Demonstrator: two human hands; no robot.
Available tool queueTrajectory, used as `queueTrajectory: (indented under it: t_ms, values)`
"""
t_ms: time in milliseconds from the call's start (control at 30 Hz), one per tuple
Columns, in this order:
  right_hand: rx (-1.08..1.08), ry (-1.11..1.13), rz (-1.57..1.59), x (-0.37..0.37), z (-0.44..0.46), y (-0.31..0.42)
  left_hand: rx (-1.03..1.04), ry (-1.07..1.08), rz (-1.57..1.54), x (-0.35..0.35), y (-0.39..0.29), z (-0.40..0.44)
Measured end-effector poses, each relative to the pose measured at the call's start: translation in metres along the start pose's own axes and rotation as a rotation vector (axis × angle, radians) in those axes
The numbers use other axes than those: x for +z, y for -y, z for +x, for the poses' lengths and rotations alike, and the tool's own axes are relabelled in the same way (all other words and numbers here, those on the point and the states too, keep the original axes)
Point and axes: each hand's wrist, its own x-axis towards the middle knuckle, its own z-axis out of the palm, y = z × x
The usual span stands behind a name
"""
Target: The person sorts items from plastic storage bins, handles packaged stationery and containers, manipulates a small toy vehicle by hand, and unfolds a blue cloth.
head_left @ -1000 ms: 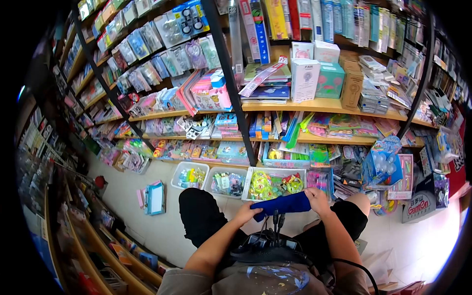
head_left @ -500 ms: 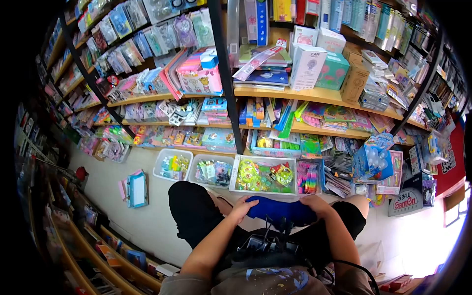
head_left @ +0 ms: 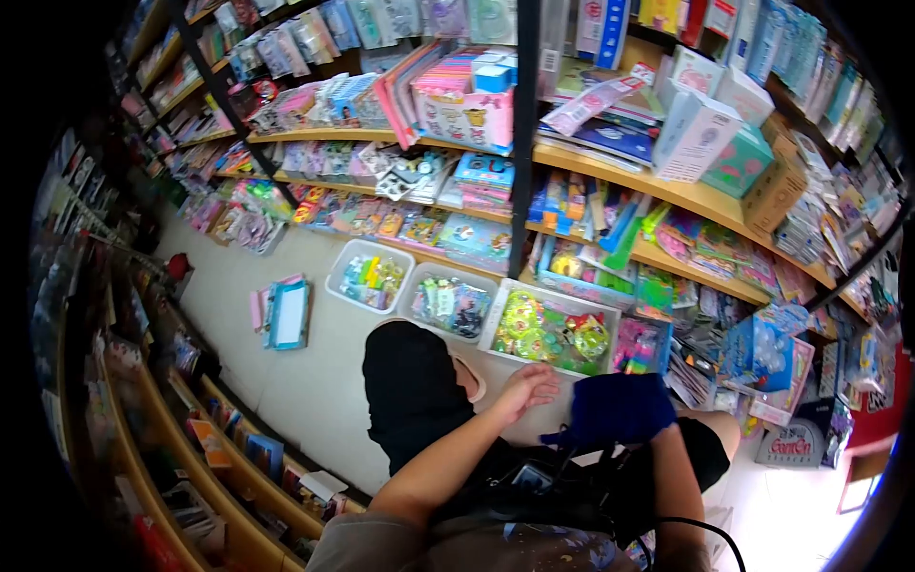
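Observation:
A dark blue cloth (head_left: 618, 408) hangs bunched over the end of my right arm, in front of my lap. It covers my right hand, so the fingers are hidden; the cloth is held up there. My left hand (head_left: 529, 391) is apart from the cloth, off to its left, fingers stretched out and nothing in them. Just beyond the hands stands a white bin (head_left: 498, 336) of green and yellow packaged toys. Beside it are a bin of small packets (head_left: 448, 305) and a bin of yellow and green items (head_left: 370, 276).
Wooden shelves (head_left: 686, 200) packed with stationery and boxes rise in front. A black upright post (head_left: 523, 143) divides them. On the floor at left lies a light-blue framed item (head_left: 289, 315). Low book shelves (head_left: 214, 500) run along the left, and a Ganten carton (head_left: 799, 439) stands at right.
My left hand has let go of the blue cloth and moved clear of it. The cloth, earlier stretched between both hands, is now bunched over my right hand. The view has turned left.

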Motion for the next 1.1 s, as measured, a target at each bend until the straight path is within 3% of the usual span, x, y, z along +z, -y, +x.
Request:
queueTrajectory:
  t_ms: [267,567,767,867,967,1100]
  values:
    - [0.315,-0.048,-0.212,-0.030,0.018,-0.046,-0.122,-0.186,0.143,-0.023,0.000,0.003]
    - [0.384,-0.053,-0.253,-0.032,0.043,-0.087,-0.260,-0.390,0.316,-0.033,-0.001,0.046]
    - [0.399,-0.043,-0.229,-0.028,0.054,-0.117,-0.216,-0.367,0.762,-0.059,0.025,0.133]
    - [0.412,-0.036,-0.203,-0.027,0.053,-0.134,-0.055,-0.343,1.312,-0.075,0.042,0.181]
    - [0.404,-0.061,-0.180,-0.018,0.057,-0.152,0.088,-0.344,1.498,-0.072,0.052,0.210]
    - [0.350,-0.126,-0.110,0.005,0.061,-0.172,0.036,-0.229,1.726,-0.047,0.051,0.240]
